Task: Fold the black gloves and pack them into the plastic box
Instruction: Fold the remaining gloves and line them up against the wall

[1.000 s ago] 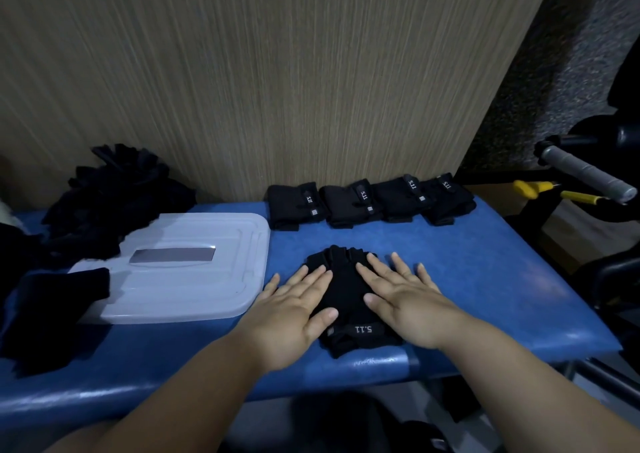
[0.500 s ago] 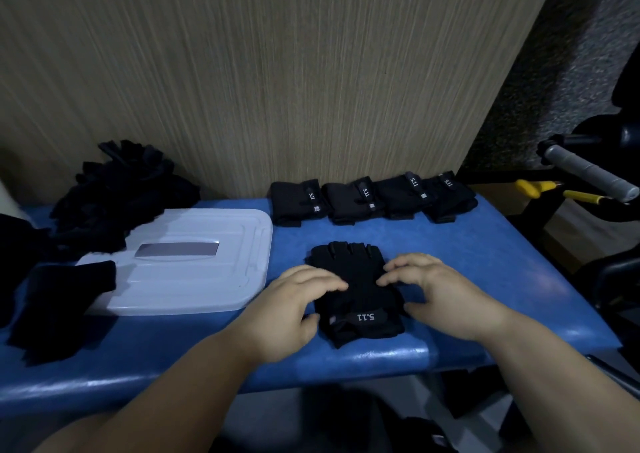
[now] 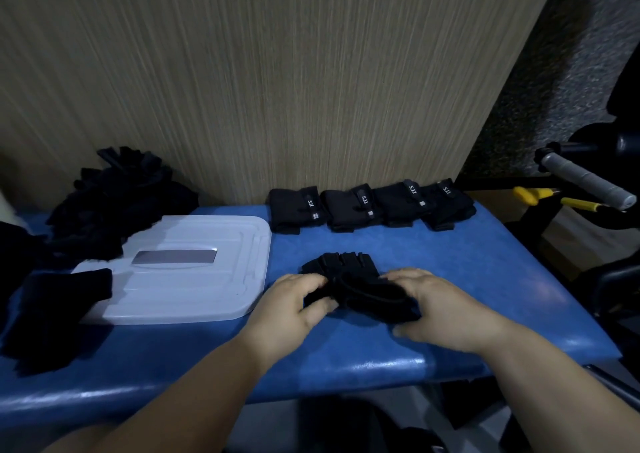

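Note:
A black glove pair (image 3: 360, 284) lies on the blue padded table (image 3: 450, 262), its finger ends pointing toward the wall and its wrist end lifted and rolled over. My left hand (image 3: 291, 309) grips the glove's left edge between curled fingers and thumb. On the other side my right hand (image 3: 436, 307) grips its right edge. Several folded glove bundles (image 3: 367, 206) stand in a row against the wall. The white plastic box (image 3: 187, 272), lid on, sits to the left.
A heap of loose black gloves (image 3: 114, 203) lies behind the box, and more black fabric (image 3: 55, 310) covers the table's left end. To the right, off the table, are a grey-wrapped handle (image 3: 585, 182) and yellow-handled tools (image 3: 550, 198). A wooden panel rises behind the table.
Both hands went from pressing flat on the glove to curling around its sides. The wrist end with the white label has been lifted and turned over toward the glove's finger end.

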A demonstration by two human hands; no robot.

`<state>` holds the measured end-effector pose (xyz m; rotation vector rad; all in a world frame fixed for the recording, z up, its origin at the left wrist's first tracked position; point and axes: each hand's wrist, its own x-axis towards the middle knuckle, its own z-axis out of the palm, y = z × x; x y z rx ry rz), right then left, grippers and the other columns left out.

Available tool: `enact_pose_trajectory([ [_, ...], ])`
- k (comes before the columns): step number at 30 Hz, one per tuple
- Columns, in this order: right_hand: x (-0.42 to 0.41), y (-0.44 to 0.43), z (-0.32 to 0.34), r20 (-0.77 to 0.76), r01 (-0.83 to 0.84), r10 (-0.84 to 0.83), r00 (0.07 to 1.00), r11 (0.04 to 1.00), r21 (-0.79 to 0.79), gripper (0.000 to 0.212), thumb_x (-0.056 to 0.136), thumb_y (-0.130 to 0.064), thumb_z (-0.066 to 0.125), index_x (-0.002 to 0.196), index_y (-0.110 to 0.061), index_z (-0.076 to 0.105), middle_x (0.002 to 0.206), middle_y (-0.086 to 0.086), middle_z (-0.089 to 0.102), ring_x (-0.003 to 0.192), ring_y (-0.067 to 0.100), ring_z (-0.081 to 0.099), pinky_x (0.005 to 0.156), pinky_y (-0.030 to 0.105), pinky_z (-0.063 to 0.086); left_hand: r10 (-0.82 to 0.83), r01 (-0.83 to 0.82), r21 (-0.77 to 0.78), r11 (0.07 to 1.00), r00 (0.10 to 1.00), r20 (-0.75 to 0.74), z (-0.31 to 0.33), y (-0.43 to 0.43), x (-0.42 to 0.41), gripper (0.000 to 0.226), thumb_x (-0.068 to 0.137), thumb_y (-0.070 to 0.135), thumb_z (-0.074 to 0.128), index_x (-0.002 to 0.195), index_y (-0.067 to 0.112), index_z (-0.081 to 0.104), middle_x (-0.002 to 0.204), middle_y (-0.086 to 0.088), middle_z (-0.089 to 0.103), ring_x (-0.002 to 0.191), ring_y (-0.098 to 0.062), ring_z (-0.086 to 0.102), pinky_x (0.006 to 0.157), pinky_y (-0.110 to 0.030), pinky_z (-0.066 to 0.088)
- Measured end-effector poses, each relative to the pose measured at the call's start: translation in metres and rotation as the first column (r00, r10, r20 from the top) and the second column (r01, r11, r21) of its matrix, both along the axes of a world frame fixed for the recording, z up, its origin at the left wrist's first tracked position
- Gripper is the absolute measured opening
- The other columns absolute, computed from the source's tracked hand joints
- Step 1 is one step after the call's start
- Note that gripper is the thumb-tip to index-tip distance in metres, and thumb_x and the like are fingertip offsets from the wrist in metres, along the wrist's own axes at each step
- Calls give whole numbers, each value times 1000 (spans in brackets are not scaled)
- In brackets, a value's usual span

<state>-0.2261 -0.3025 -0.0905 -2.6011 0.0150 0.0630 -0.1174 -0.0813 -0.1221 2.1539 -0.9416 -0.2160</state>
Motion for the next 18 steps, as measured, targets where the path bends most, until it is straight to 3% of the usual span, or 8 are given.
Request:
enact_pose_trajectory([
  [2,1,5,0,23,19,-20,1000,999,39,61,68,-20,83,123,-30,59,121,-20,52,117,-5,44,100,12,35,36,-41,-57,998,996,-87,3,0,0,10,90,43,60,81,45,58,81,15,62,79,0,56,67,-14,38],
  [4,3,9,-3,59,78,-87,994,988,137,55,68,-24,84,118,-31,63,115,-16,59,111,-3,52,97,19,43,56,-78,-102,992,977,-207,7,0,-2,10,91,37,61,82,41,60,71,22,64,69,5,58,64,-12,38],
  [6,6,12,-6,100,136,-169,981,953,271,42,73,-25,83,110,-31,66,107,-10,67,102,5,62,93,29,49,57,-105,-147,983,952,-299,7,-1,-4,7,92,32,60,88,37,63,80,26,68,79,9,61,72,-12,40],
  [9,9,14,-8,105,175,-246,964,876,450,29,81,-17,76,102,-33,65,97,-8,73,92,6,66,87,28,51,45,-130,-206,970,927,-372,7,-3,-5,5,93,30,59,96,31,62,84,23,70,89,7,64,77,-11,42],
  [11,13,17,-8,70,180,-258,963,819,545,24,84,-17,72,103,-30,65,95,-5,74,92,10,68,87,32,53,74,-148,-186,971,932,-355,9,-5,-6,12,95,29,56,107,26,56,58,25,61,62,10,58,59,-6,38],
  [13,15,20,-9,40,218,-279,959,824,522,23,86,-23,70,107,-28,62,75,-9,71,73,5,67,74,24,54,130,-181,-142,973,942,-309,9,-6,-6,22,95,32,55,115,26,50,45,16,49,46,2,46,48,-12,34],
  [15,16,23,-12,42,278,-319,947,876,395,30,87,-27,69,114,-27,57,49,-15,53,49,0,50,52,12,39,177,-211,-96,973,945,-276,8,-6,-6,30,95,37,54,122,31,45,50,10,48,48,-1,46,49,-15,35],
  [18,17,29,-13,35,343,-365,930,899,274,52,86,-33,68,132,-25,45,44,-12,46,47,1,47,49,16,35,208,-215,-19,977,961,-183,6,-6,-8,42,95,41,49,134,34,37,57,8,50,54,-4,49,52,-18,36],
])
